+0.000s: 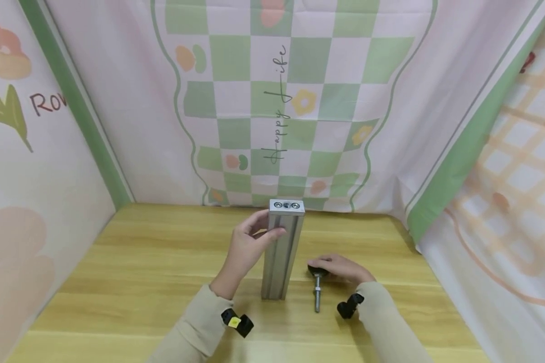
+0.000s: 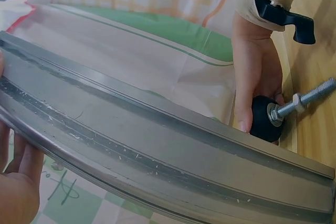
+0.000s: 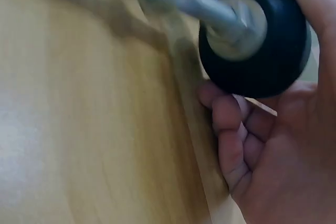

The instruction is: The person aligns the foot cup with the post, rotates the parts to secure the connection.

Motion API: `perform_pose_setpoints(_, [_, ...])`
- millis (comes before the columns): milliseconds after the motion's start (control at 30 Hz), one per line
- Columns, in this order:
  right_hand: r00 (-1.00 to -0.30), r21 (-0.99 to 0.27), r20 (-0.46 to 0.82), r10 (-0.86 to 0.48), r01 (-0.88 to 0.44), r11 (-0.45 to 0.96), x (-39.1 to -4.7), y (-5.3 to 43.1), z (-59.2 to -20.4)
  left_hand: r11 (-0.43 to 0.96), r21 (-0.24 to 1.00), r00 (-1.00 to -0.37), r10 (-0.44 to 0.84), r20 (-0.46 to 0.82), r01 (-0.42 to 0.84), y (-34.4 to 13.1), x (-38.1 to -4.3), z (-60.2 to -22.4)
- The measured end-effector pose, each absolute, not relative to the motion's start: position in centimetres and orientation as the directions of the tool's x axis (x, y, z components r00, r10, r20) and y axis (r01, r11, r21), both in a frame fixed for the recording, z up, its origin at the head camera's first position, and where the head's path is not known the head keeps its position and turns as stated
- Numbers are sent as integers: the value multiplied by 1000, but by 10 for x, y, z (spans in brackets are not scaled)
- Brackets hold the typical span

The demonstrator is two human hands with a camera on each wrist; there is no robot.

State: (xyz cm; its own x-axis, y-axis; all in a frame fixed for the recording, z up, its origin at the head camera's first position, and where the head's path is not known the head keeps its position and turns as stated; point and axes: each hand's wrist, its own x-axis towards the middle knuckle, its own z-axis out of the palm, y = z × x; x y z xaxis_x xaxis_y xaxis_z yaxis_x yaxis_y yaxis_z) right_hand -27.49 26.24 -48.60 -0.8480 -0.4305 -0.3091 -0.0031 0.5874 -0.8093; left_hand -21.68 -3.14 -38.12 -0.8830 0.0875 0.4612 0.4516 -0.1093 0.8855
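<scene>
Step, I judge: securing the levelling foot [image 1: 318, 288].
Lower right, my right hand [image 1: 340, 267] curls round it; centre, my left hand [image 1: 250, 242] grips the upright aluminium profile [image 1: 282, 257]. Next likely calls for lifting.

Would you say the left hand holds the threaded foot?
No, the right hand holds the threaded foot; the left hand grips the metal bar.
</scene>
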Motion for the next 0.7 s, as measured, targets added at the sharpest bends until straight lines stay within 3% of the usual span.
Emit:
perform_pose_setpoints(467, [-833,-839,-375,-407,118,531,-279,269,-490,-102,882,-880,79,468,460,-32,-216,-380])
perform_pose_setpoints(700, [-812,-887,-341,-473,112,447,-274,271,-491,-113,881,-879,87,469,459,-32,-214,-382])
